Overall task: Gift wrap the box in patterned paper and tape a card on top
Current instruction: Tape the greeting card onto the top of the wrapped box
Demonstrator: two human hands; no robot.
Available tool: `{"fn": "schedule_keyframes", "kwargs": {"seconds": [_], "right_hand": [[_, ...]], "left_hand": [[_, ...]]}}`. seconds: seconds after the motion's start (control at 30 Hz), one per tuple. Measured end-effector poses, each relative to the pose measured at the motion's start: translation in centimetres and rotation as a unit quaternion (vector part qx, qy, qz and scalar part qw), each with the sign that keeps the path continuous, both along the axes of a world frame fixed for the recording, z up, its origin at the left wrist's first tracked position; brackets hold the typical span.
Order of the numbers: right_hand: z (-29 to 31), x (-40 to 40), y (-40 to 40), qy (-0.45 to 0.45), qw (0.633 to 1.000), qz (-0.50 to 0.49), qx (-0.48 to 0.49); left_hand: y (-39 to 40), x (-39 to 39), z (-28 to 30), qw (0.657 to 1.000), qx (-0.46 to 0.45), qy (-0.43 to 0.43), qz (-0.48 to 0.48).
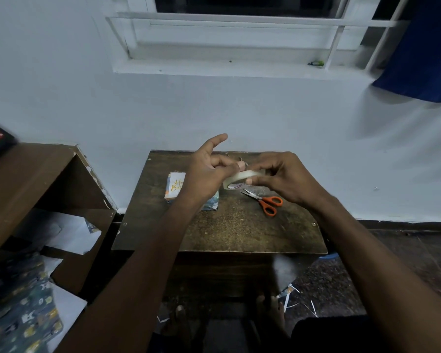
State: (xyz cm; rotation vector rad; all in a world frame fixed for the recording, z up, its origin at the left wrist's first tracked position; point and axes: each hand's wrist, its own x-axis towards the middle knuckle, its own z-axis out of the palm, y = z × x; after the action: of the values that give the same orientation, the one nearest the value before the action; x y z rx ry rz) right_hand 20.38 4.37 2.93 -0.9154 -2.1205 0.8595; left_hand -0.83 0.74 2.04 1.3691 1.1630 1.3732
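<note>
Dim room, pale wall, small dark wooden table (pixel 239 233) beneath a window. Far left on it, wrapped box (pixel 210 203) in patterned paper, birthday card (pixel 175 186) on top. Left hand (pixel 209 169) pinching at the tape roll (pixel 241 180), index finger raised. Right hand (pixel 281 178) gripping the roll's other side. Orange-handled scissors (pixel 265 200) just right of box.

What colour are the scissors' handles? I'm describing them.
Orange, on the scissors lying on the table; head view.
</note>
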Motion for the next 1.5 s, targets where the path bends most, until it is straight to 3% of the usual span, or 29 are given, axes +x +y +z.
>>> {"fn": "schedule_keyframes", "kwargs": {"seconds": [0.17, 0.27, 0.37, 0.43, 0.53, 0.77, 0.97, 1.23, 1.37, 1.5], "right_hand": [[0.4, -0.2, -0.2, -0.06, 0.997, -0.007, 0.048], [-0.6, -0.2, 0.4, -0.157, 0.982, -0.052, 0.088], [-1.7, -0.5, 0.7, -0.289, 0.953, -0.077, 0.045], [-2.2, -1.1, 0.8, -0.328, 0.942, -0.067, 0.014], [-2.0, -2.5, 0.6, -0.316, 0.947, -0.058, -0.014], [-1.2, -8.0, 0.1, -0.168, 0.978, -0.11, 0.048], [-1.9, -12.9, -0.9, -0.153, 0.981, -0.096, 0.075], [-2.5, -15.6, -1.0, -0.218, 0.97, -0.077, 0.074], [-2.6, -16.2, -1.4, -0.242, 0.962, -0.083, 0.099], [-2.8, -16.2, -1.3, -0.242, 0.961, -0.081, 0.105]], "left_hand": [[0.3, -0.5, -0.8, 0.994, -0.017, 0.096, 0.041], [0.8, -1.8, -1.2, 0.988, -0.007, 0.142, 0.053], [0.9, -2.7, -1.2, 0.984, -0.016, 0.173, 0.044], [0.8, -3.2, -1.2, 0.979, -0.024, 0.197, 0.039], [0.8, -4.0, -1.3, 0.97, -0.035, 0.24, 0.037], [1.3, -8.4, -2.0, 0.927, -0.092, 0.363, 0.032], [0.7, -9.4, -2.2, 0.935, -0.099, 0.34, 0.034], [0.4, -10.7, -2.3, 0.961, -0.102, 0.255, 0.02], [0.3, -11.9, -2.3, 0.977, -0.099, 0.18, 0.058], [-0.2, -12.8, -2.5, 0.971, -0.115, 0.192, 0.088]]}}
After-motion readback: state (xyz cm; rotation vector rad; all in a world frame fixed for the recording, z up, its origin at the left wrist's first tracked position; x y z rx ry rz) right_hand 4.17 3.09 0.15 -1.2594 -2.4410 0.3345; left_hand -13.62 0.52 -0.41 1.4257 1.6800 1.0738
